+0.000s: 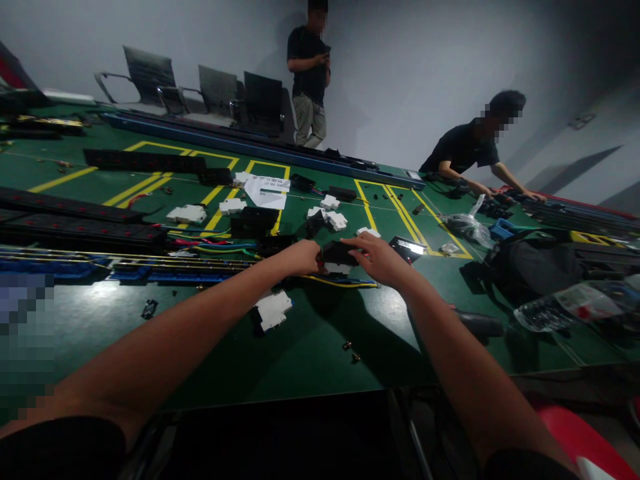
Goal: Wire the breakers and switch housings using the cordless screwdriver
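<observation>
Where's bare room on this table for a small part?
On the green table, between the near white block and the brass pieces, and from those pieces to the right forearm. Wires and black parts crowd the left hand and right hand.

We see the black piece (339, 253) partly covered by our left hand (305, 257) and right hand (380, 260), the white paper's (256, 191) print too blurred to read, and a red object (575, 430) cut off bottom right.
</observation>
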`<control>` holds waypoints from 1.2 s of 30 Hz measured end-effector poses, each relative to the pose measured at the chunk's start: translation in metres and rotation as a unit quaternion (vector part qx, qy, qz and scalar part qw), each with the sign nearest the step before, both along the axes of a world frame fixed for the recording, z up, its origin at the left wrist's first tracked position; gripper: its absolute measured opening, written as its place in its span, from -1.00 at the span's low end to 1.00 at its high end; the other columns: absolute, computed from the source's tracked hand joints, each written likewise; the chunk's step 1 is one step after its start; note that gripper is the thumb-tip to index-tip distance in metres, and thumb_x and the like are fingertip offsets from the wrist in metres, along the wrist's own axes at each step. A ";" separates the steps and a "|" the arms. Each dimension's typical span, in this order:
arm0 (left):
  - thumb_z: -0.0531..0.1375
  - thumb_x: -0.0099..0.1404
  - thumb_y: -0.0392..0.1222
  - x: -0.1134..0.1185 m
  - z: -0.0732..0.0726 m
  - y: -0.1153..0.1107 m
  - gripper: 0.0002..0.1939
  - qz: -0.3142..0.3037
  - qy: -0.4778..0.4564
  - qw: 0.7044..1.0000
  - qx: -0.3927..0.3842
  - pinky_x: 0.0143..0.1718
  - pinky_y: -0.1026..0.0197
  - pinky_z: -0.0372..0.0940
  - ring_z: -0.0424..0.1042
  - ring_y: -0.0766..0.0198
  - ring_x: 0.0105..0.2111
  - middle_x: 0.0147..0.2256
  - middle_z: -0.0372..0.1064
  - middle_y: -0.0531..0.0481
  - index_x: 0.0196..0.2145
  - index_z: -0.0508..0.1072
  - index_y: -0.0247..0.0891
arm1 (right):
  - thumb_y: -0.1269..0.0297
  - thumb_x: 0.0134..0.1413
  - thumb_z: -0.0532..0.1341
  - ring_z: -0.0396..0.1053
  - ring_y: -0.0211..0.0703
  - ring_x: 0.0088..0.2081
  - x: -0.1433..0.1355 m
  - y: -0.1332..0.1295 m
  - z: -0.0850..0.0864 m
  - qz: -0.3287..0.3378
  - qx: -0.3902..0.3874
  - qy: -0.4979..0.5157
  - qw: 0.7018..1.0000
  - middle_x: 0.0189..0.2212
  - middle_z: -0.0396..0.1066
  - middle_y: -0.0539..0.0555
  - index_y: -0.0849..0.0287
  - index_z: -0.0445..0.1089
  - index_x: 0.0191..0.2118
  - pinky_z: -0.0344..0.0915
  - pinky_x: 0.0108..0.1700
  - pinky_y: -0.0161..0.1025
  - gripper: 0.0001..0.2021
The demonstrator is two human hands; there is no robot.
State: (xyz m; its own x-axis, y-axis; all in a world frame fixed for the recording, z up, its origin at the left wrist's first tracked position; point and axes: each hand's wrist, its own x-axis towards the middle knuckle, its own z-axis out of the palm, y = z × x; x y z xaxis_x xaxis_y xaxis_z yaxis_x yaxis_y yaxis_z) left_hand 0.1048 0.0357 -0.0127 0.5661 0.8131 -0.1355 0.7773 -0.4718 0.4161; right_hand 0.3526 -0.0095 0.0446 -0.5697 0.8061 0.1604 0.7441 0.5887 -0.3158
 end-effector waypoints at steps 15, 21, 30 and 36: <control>0.38 0.22 0.03 -0.002 0.004 -0.005 -0.67 0.008 0.010 0.998 0.057 -0.32 0.15 0.25 0.44 0.13 -0.34 -0.33 0.51 -0.13 -0.21 0.56 -0.29 | 0.18 0.47 0.06 0.26 0.14 0.25 -0.008 -0.008 -0.036 -0.034 0.030 -0.034 0.998 0.25 0.27 0.23 0.07 0.31 0.39 0.21 0.40 0.15 -0.53; 0.38 0.22 -0.10 -0.005 0.008 -0.009 -0.38 -0.023 -0.054 0.993 0.100 -0.08 0.14 0.31 0.48 0.05 -0.06 0.01 0.51 -0.21 0.19 0.36 -0.26 | 0.05 0.33 0.22 0.14 0.36 0.34 -0.009 -0.016 -0.046 -0.032 0.049 -0.079 0.995 0.39 0.12 0.27 0.11 -0.13 0.57 0.17 0.41 0.25 -0.16; 0.35 0.32 -0.09 -0.040 0.051 0.012 -0.60 -0.081 -0.050 0.991 0.096 0.04 0.10 0.35 0.51 0.07 0.00 0.03 0.55 -0.15 0.08 0.54 -0.24 | 0.30 0.19 0.22 0.30 0.26 0.28 -0.009 0.011 -0.059 -0.015 0.037 -0.040 0.998 0.32 0.23 0.35 0.20 -0.09 0.55 0.26 0.35 0.20 -0.14; 0.20 0.50 0.00 -0.122 0.150 -0.013 -0.59 0.076 -0.194 0.967 0.145 -0.06 0.12 0.43 0.57 0.20 -0.15 -0.08 0.52 -0.08 0.14 0.44 -0.33 | 0.20 0.15 0.30 0.44 0.20 0.14 -0.009 0.009 -0.053 -0.022 0.049 -0.024 0.998 0.28 0.25 0.28 0.11 0.20 0.40 0.44 0.17 0.12 -0.30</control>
State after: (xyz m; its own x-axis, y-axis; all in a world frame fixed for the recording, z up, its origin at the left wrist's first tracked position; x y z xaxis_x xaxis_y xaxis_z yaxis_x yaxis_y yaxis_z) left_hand -0.0168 0.0227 0.1373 0.3991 0.8630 0.3099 0.6586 -0.5049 0.5580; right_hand 0.3436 -0.0004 -0.0084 -0.5423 0.8127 0.2132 0.7831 0.5809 -0.2220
